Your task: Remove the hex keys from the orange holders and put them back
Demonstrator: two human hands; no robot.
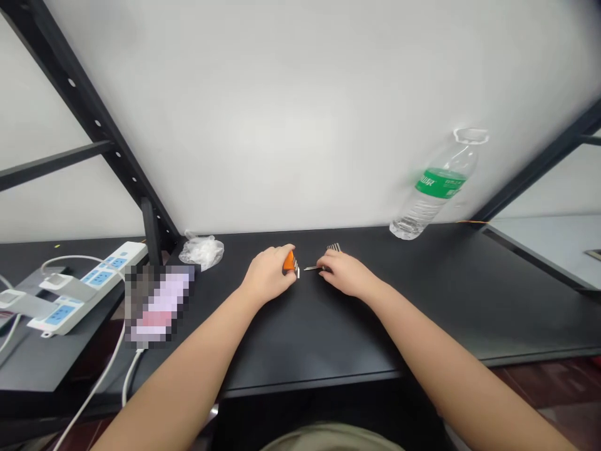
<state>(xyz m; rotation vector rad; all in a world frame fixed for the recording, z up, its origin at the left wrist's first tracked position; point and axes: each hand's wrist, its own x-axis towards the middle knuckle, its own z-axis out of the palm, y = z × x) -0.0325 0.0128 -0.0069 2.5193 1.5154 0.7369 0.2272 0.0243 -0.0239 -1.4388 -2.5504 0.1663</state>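
Observation:
My left hand (268, 273) rests on the black table (328, 326), fingers closed round a small orange holder (288, 261) with metal keys sticking out of it. My right hand (344, 273) lies just to the right, fingers pinched on a thin metal hex key (311, 268) that points toward the orange holder. Behind the right hand, several more metal keys (333, 247) lie in a row on the table.
A clear water bottle (434, 188) with a green label stands at the back right against the white wall. A crumpled clear plastic bag (201, 252) lies at the back left. White power strips (79, 285) with cables sit on the left. Black shelf posts (94, 113) rise on the left.

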